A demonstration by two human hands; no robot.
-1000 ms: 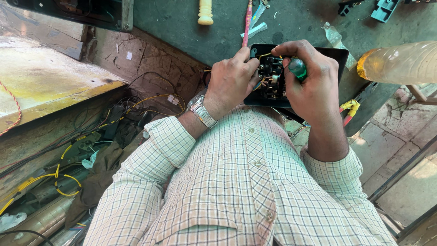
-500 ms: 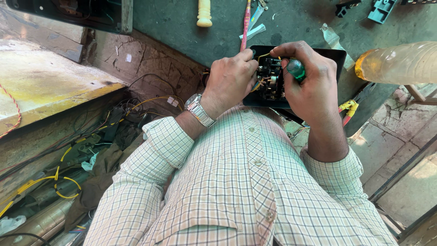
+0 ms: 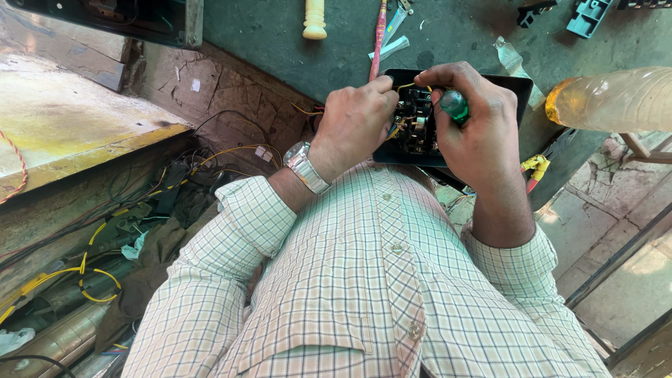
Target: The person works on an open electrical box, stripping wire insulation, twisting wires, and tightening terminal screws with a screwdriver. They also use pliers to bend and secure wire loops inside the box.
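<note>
The black switch box (image 3: 427,126) lies open, its terminals and yellow wires showing. My right hand (image 3: 476,133) is clenched round a green-handled screwdriver (image 3: 453,103); my left hand (image 3: 353,126) pinches a wire at the box.

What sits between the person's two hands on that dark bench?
In the head view, an open black box of wiring sits between the left hand and right hand, which grips a green-handled screwdriver.

A dark, worn bench (image 3: 280,35) holds the things; a black box (image 3: 514,87) with small parts and wires sits at its near edge; a cream handle (image 3: 315,17) lies at the top; a red stick tool (image 3: 378,38) lies beside it; blue plastic bits (image 3: 586,15) sit at the far right; a clear scrap (image 3: 509,59) lies near the box.
</note>
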